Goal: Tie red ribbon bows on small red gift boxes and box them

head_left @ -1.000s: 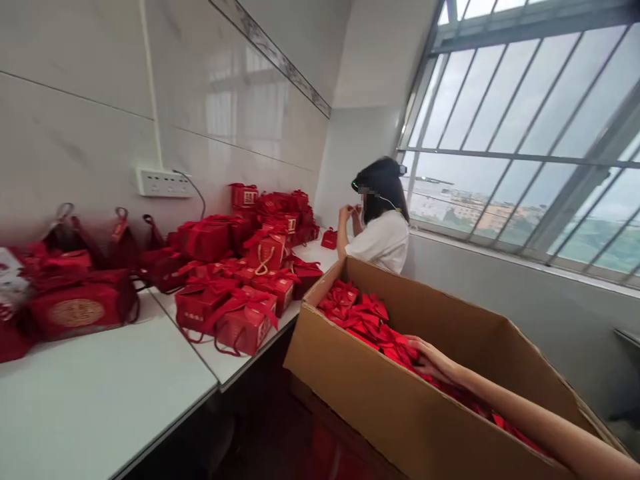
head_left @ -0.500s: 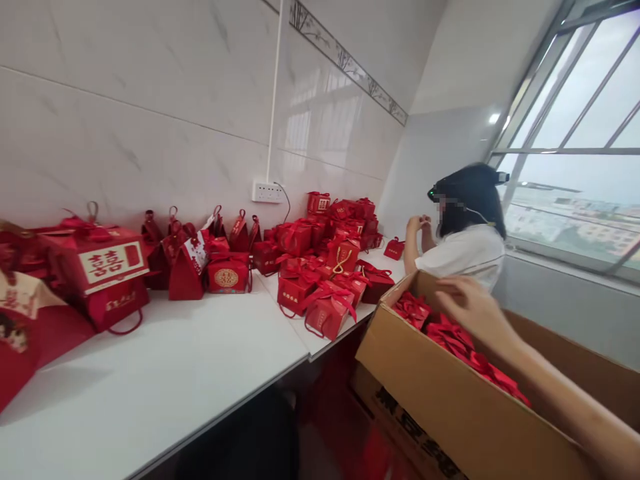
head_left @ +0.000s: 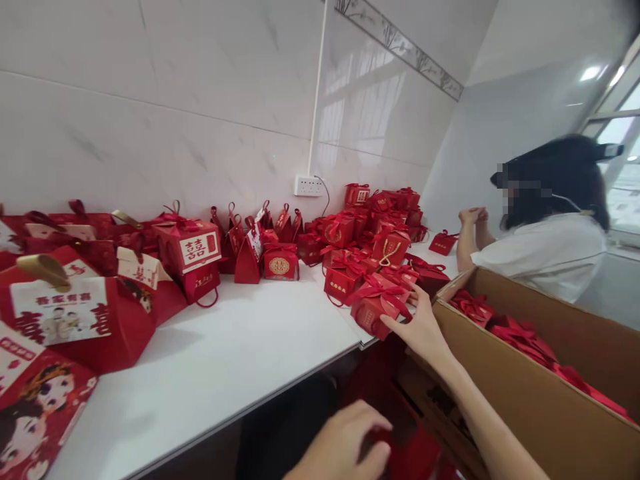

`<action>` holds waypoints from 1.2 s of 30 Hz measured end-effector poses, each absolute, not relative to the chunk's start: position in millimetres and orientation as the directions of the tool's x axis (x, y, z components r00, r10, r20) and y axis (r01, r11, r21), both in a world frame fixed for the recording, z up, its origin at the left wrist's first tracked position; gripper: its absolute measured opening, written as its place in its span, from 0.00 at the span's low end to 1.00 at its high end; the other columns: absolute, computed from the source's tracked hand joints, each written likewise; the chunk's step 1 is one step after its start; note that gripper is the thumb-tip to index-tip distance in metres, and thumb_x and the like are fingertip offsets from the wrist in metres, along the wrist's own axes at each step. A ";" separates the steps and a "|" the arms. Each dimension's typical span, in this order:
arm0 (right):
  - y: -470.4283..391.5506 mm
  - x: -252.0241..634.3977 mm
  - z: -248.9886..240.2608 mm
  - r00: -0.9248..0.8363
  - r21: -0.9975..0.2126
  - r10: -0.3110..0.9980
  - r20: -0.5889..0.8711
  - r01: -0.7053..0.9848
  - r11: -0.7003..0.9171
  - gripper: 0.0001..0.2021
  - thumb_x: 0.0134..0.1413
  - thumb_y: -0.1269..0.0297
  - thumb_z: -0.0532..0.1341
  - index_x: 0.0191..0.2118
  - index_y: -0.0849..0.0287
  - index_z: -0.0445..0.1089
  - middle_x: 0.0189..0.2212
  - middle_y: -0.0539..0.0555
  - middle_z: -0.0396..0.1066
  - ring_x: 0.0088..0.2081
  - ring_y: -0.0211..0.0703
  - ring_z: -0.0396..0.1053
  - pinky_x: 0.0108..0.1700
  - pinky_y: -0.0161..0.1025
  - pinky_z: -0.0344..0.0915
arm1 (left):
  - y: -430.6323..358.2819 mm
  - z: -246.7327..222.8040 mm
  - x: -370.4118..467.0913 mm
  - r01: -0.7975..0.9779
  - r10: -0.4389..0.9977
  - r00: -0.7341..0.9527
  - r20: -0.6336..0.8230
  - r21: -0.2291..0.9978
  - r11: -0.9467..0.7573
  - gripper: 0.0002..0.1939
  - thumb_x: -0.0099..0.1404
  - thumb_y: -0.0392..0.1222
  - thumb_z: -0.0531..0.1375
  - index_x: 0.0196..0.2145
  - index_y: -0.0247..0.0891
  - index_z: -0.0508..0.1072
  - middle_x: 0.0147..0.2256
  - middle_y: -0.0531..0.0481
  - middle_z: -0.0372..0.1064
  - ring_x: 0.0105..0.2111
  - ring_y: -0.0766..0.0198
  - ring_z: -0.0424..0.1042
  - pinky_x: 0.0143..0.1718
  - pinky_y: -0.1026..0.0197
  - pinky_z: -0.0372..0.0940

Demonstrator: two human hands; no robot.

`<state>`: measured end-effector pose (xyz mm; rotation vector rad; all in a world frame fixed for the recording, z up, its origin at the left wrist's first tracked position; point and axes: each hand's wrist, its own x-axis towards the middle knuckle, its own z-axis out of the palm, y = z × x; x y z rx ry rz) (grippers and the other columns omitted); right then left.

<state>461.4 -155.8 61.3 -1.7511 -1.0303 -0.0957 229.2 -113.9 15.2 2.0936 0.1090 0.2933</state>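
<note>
At the table's front edge, my right hand [head_left: 423,327] reaches from the right to a red gift box [head_left: 374,310] with a ribbon bow. Its thumb and fingers are apart around the box's right end; the thumb appears to touch the box, which rests on the table. My left hand [head_left: 350,440] is low in front of the table edge, slightly blurred, its fingers loosely bent and apart from the thumb, with nothing visible between them. More red ribboned boxes [head_left: 345,283] sit against and behind the touched one.
Right of the table stands an open cardboard carton [head_left: 505,373] holding red ribboned boxes [head_left: 520,340]. Patterned red gift boxes [head_left: 85,313] line the left of the white table [head_left: 240,340]. Beyond the carton, a person [head_left: 545,233] has both hands raised. A power strip [head_left: 309,186] is on the wall.
My right hand has moved left from above the carton to the red gift box. My left hand has come into view at the bottom. The view has turned left.
</note>
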 end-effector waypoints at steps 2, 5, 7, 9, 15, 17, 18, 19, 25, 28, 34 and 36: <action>-153.8 430.7 67.1 0.597 -0.737 0.608 0.524 0.675 -0.027 0.44 0.41 0.52 0.67 0.61 0.53 0.44 0.58 0.63 0.50 0.60 0.58 0.53 0.59 0.59 0.55 | -94.3 28.8 198.6 -0.102 0.363 0.885 0.290 0.883 -0.457 0.09 0.65 0.38 0.52 0.39 0.39 0.72 0.38 0.48 0.71 0.38 0.64 0.70 0.43 0.63 0.64; -135.7 387.3 75.1 0.431 -0.798 0.782 0.451 0.587 0.137 0.45 0.43 0.54 0.67 0.62 0.49 0.40 0.58 0.61 0.51 0.61 0.55 0.52 0.58 0.56 0.57 | -71.3 42.3 157.4 -0.165 0.736 0.538 0.411 0.908 -0.386 0.11 0.66 0.41 0.52 0.30 0.38 0.71 0.28 0.49 0.66 0.30 0.65 0.66 0.34 0.65 0.62; -118.2 366.4 76.0 0.287 -0.842 0.870 0.401 0.490 0.226 0.46 0.45 0.54 0.66 0.63 0.49 0.36 0.58 0.61 0.51 0.61 0.54 0.53 0.60 0.55 0.54 | -58.9 45.9 138.4 -0.200 0.869 0.269 0.416 0.906 -0.372 0.10 0.66 0.42 0.53 0.28 0.38 0.69 0.27 0.51 0.64 0.30 0.65 0.65 0.33 0.65 0.61; -102.7 352.9 71.8 0.110 -0.872 0.938 0.330 0.415 0.258 0.47 0.47 0.55 0.65 0.65 0.50 0.34 0.60 0.62 0.50 0.62 0.54 0.52 0.61 0.56 0.52 | -47.5 46.4 125.6 -0.199 0.924 0.092 0.371 0.916 -0.348 0.08 0.64 0.42 0.55 0.29 0.38 0.68 0.27 0.52 0.62 0.31 0.65 0.64 0.34 0.64 0.60; -89.0 351.1 56.8 -0.195 -0.861 0.958 0.211 0.427 0.276 0.51 0.43 0.54 0.68 0.66 0.50 0.34 0.66 0.60 0.40 0.66 0.57 0.41 0.64 0.57 0.44 | -25.3 52.8 114.3 -0.014 0.968 0.164 0.187 0.982 -0.188 0.14 0.64 0.49 0.52 0.27 0.36 0.65 0.23 0.54 0.57 0.25 0.67 0.59 0.28 0.64 0.57; -84.4 354.7 60.7 -0.109 -0.893 0.958 0.266 0.345 0.288 0.41 0.49 0.47 0.63 0.64 0.50 0.43 0.61 0.60 0.52 0.62 0.55 0.52 0.59 0.54 0.55 | -21.3 60.2 118.3 0.073 0.964 0.210 0.161 0.981 -0.179 0.16 0.63 0.52 0.52 0.24 0.37 0.62 0.22 0.55 0.55 0.23 0.68 0.57 0.26 0.65 0.55; -79.7 355.0 64.4 -0.029 -0.905 0.960 0.278 0.326 0.272 0.32 0.53 0.45 0.58 0.59 0.52 0.52 0.54 0.59 0.61 0.56 0.52 0.61 0.54 0.49 0.61 | -19.2 64.3 121.1 0.117 0.962 0.232 0.147 0.977 -0.178 0.18 0.63 0.53 0.52 0.23 0.38 0.59 0.21 0.56 0.53 0.23 0.69 0.55 0.25 0.65 0.54; -73.7 354.0 68.9 0.057 -0.910 0.959 0.277 0.337 0.243 0.23 0.56 0.45 0.54 0.52 0.54 0.60 0.43 0.57 0.67 0.46 0.48 0.67 0.47 0.44 0.65 | -17.0 68.5 124.1 0.161 0.959 0.252 0.133 0.971 -0.177 0.19 0.62 0.54 0.51 0.21 0.38 0.57 0.20 0.57 0.50 0.22 0.69 0.53 0.24 0.66 0.52; -37.3 334.5 92.9 0.123 -0.855 0.966 0.226 0.500 0.136 0.17 0.56 0.50 0.55 0.25 0.58 0.60 0.20 0.46 0.58 0.23 0.34 0.55 0.27 0.33 0.54 | -5.2 86.0 137.6 0.284 0.948 0.303 0.092 0.941 -0.182 0.23 0.60 0.55 0.52 0.18 0.39 0.50 0.19 0.58 0.43 0.20 0.71 0.48 0.21 0.66 0.48; -35.2 329.0 95.9 0.111 -0.868 0.972 0.206 0.479 0.129 0.15 0.53 0.53 0.59 0.24 0.58 0.61 0.20 0.46 0.59 0.22 0.33 0.54 0.25 0.32 0.52 | -5.5 87.4 139.4 0.275 0.947 0.304 0.103 0.942 -0.191 0.21 0.60 0.52 0.55 0.18 0.38 0.52 0.18 0.58 0.45 0.20 0.71 0.50 0.21 0.67 0.49; -50.2 323.8 84.5 0.223 -0.999 0.974 0.037 0.030 0.031 0.19 0.46 0.50 0.63 0.20 0.59 0.60 0.18 0.46 0.58 0.21 0.33 0.55 0.24 0.32 0.54 | -16.7 78.9 144.2 0.123 0.973 0.205 0.110 0.983 -0.137 0.19 0.61 0.46 0.55 0.18 0.38 0.53 0.18 0.58 0.46 0.20 0.72 0.50 0.21 0.68 0.51; -56.0 321.3 78.3 0.254 -0.994 0.966 -0.039 -0.111 -0.011 0.20 0.43 0.50 0.66 0.20 0.59 0.61 0.18 0.47 0.60 0.22 0.33 0.56 0.25 0.32 0.56 | -20.9 75.7 147.8 0.099 0.983 0.145 0.108 0.987 -0.123 0.19 0.61 0.45 0.55 0.18 0.38 0.52 0.18 0.58 0.46 0.19 0.72 0.49 0.20 0.68 0.50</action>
